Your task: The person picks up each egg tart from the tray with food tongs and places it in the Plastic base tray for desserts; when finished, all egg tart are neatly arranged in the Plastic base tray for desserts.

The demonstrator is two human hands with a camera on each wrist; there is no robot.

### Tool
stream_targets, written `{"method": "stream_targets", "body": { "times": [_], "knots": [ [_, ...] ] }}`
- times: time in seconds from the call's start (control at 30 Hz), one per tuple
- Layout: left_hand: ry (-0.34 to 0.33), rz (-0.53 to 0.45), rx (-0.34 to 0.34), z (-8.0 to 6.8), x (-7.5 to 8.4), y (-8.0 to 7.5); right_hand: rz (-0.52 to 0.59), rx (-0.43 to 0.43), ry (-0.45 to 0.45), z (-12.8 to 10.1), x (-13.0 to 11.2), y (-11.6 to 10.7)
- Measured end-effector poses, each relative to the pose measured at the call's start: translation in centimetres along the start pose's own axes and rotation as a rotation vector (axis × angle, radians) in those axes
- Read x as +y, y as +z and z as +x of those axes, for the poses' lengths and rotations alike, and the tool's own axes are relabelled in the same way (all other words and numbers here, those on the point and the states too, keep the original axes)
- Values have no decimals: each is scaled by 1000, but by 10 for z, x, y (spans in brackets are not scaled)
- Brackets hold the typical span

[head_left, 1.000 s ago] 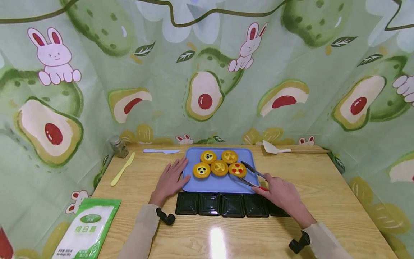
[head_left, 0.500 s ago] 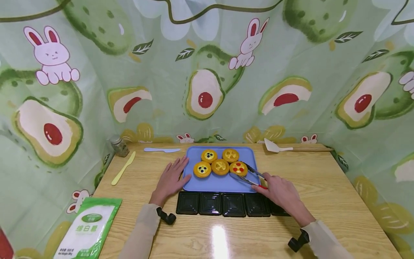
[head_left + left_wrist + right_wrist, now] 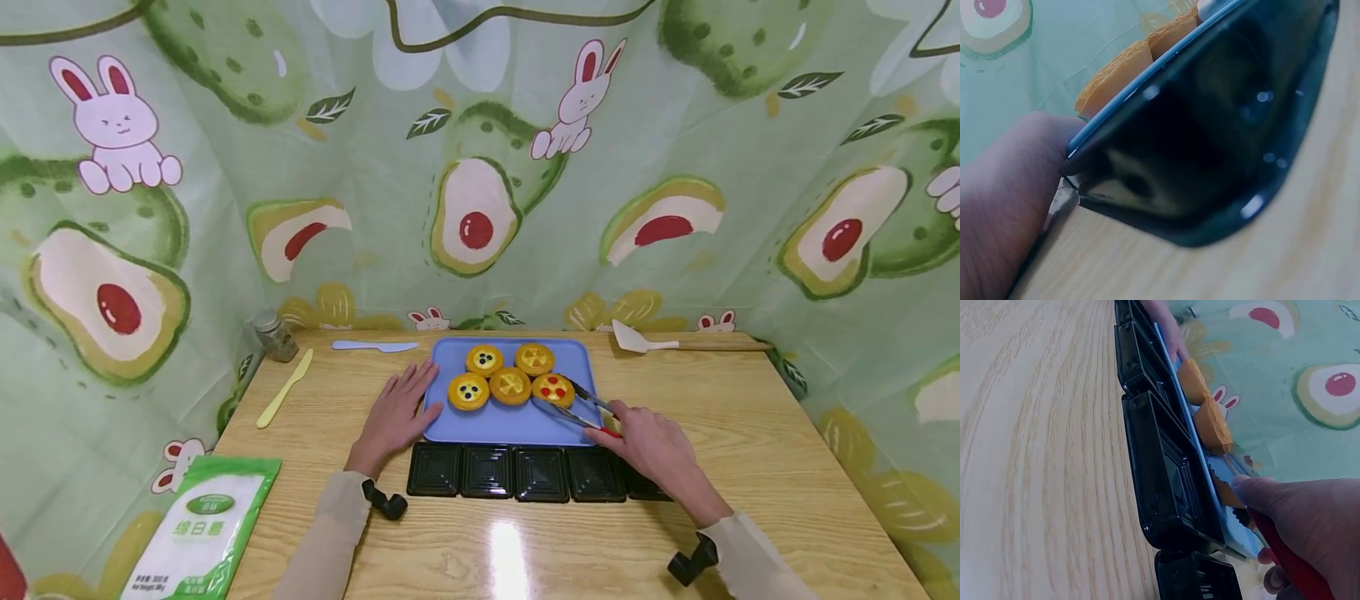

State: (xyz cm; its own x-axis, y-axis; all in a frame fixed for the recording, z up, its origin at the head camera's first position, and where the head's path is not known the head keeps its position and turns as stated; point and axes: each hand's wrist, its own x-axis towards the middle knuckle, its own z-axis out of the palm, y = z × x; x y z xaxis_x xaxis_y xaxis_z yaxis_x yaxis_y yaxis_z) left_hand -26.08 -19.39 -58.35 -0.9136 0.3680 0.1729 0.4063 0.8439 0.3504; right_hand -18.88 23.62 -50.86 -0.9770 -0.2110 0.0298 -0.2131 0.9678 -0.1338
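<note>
Tongs with red handles, gripped in right hand at near right corner of blue tray, fingers curled round the handles. Tong tips spread a little, one on each side of the tart with red dots, just beside it or touching (too small to be sure). From right wrist view, thumb on top of red handle, other fingers tucked under. Left hand flat on wooden table, fingers straight and a bit spread, resting against left edge of tray; from left wrist view, one finger pressed to tray rim. Five tarts on tray: two with dark dots, two plain yellow, and the red-dotted one nearest the tongs. Row of black plastic cups just in front of tray, touching its near edge. Yellow knife and pale blue knife off to left, small jar in far left corner, white spatula at far right, green and white bag at near left.
</note>
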Motion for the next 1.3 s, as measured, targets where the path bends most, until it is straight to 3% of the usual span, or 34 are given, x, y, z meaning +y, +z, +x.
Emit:
{"method": "stream_targets", "body": {
  "times": [0.43,0.77,1.0,1.3],
  "knots": [
    [-14,-9,-13,0,0,0,24,-5,30,-6,0,-4],
    [-13,-15,-14,0,1,-2,38,39,10,-11,-4,-11],
    [-12,-24,-17,1,1,-3,23,59,-6,-16,-15,-18],
    [-16,-23,-22,1,0,-2,30,120,-95,-23,-39,-18]
  ]
}}
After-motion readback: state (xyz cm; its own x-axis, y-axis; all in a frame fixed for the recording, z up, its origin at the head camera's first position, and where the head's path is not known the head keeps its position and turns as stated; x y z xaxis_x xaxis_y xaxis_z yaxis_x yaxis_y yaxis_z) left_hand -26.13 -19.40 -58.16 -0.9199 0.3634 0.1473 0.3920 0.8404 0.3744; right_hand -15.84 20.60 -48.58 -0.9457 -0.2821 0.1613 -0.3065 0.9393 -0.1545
